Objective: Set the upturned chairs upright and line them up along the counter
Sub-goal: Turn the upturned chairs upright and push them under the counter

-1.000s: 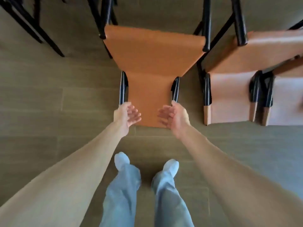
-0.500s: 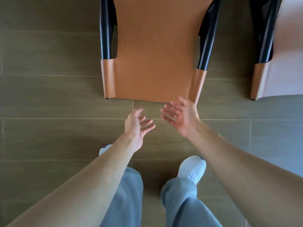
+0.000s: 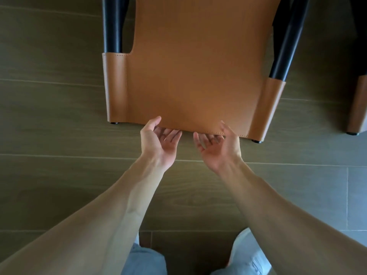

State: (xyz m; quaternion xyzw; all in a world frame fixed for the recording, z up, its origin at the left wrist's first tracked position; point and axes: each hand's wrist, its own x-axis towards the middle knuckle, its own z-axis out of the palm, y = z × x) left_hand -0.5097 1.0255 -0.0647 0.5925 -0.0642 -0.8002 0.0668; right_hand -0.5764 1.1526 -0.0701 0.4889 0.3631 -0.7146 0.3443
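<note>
Here, two palm-up hands meet the near edge of a tan chair lying on the floor.

Nearest, pale blue trouser legs (image 3: 145,261) stand on the wood-look floor (image 3: 49,175). Beyond them the left hand (image 3: 158,139) and right hand (image 3: 217,144) lie side by side, relaxed and unclenched, fingers reaching under the chair's near edge and thumbs at its hem; neither is closed around it. The tan leather chair (image 3: 194,76) lies centre and far, its black frame tubes (image 3: 112,24) running away on both sides. At the far right edge, part of a second chair (image 3: 358,108) shows.
</note>
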